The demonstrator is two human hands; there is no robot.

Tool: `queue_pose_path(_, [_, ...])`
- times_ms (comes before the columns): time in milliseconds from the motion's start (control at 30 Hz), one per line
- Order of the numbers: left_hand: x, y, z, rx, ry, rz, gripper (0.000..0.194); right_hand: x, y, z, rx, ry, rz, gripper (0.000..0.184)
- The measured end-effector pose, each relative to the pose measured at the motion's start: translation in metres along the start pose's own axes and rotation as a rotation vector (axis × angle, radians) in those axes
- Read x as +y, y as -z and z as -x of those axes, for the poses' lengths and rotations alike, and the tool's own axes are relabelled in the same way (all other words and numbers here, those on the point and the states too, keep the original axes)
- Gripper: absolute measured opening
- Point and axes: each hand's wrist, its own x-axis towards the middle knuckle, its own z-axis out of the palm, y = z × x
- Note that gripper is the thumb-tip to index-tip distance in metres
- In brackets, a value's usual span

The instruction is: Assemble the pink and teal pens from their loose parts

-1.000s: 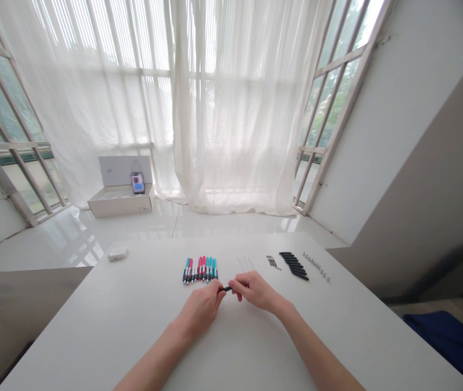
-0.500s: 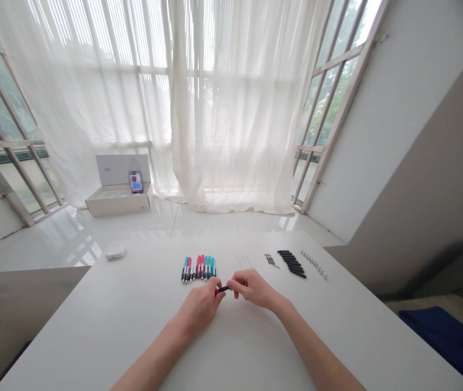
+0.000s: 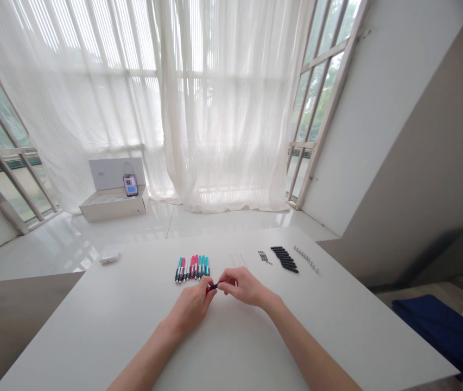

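Note:
My left hand (image 3: 192, 302) is closed around the pink part of a pen (image 3: 213, 287), whose black end sticks out to the right. The thumb and fingers of my right hand (image 3: 241, 287) are pinched at that black end. Just beyond my left hand lies a row of teal, pink and white pens (image 3: 192, 268). Thin pale refills (image 3: 237, 258) lie behind my right hand. Farther right are small springs (image 3: 264, 257), a stack of black pen grips (image 3: 284, 259) and a slanting line of small grey tips (image 3: 306, 259).
A white earbud case (image 3: 109, 256) lies on the left of the white table (image 3: 223, 347). Behind, an open white box (image 3: 113, 207) with a phone (image 3: 131, 185) leaning in it stands on the sill. Dark blue cloth (image 3: 438, 331) lies beyond the right edge.
The whole view has shifted, so the table items appear a little farther left. Both hands keep hold of the pen in nearly the same pose.

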Motion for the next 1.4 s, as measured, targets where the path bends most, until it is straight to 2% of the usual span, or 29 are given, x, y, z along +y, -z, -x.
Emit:
queue_pose_path(333, [0.006, 0.006, 0.007, 0.026, -0.001, -0.006, 0.019, -0.004, -0.001, 0.004, 0.033, 0.025, 0.122, 0.021])
queue_pose_path(433, [0.004, 0.005, 0.008, 0.032, -0.027, -0.028, 0.02, -0.007, 0.006, 0.004, 0.097, -0.004, 0.112, 0.024])
queue_pose_path(533, [0.001, 0.004, 0.008, 0.015, -0.043, -0.047, 0.021, -0.006, 0.021, 0.003, 0.281, -0.057, 0.141, 0.027])
queue_pose_path(667, [0.003, 0.004, 0.007, 0.017, -0.075, -0.054, 0.022, 0.01, 0.062, 0.012, 0.673, -0.179, 0.28, 0.033])
queue_pose_path(800, [0.007, 0.006, 0.008, 0.033, -0.124, -0.069, 0.022, 0.043, 0.112, 0.053, 1.091, -0.375, 0.371, 0.043])
queue_pose_path(867, [0.007, 0.007, 0.008, 0.018, -0.154, -0.073, 0.021, 0.062, 0.131, 0.079, 1.182, -0.56, 0.465, 0.044])
queue_pose_path(900, [0.007, 0.007, 0.007, 0.009, -0.163, -0.073, 0.021, 0.071, 0.137, 0.092, 1.154, -0.662, 0.506, 0.043])
queue_pose_path(1000, [0.005, 0.006, 0.006, -0.008, -0.164, -0.067, 0.021, 0.092, 0.143, 0.118, 0.93, -0.9, 0.554, 0.052])
queue_pose_path(1133, [0.006, 0.008, 0.006, -0.035, -0.144, -0.057, 0.021, 0.109, 0.132, 0.12, 0.788, -0.976, 0.582, 0.055])
queue_pose_path(1267, [0.007, 0.01, 0.005, -0.029, -0.122, -0.061, 0.017, 0.119, 0.121, 0.107, 0.749, -1.005, 0.661, 0.052])
queue_pose_path(1400, [0.005, 0.007, 0.003, -0.021, -0.136, -0.068, 0.014, 0.122, 0.12, 0.099, 0.736, -0.978, 0.707, 0.043])
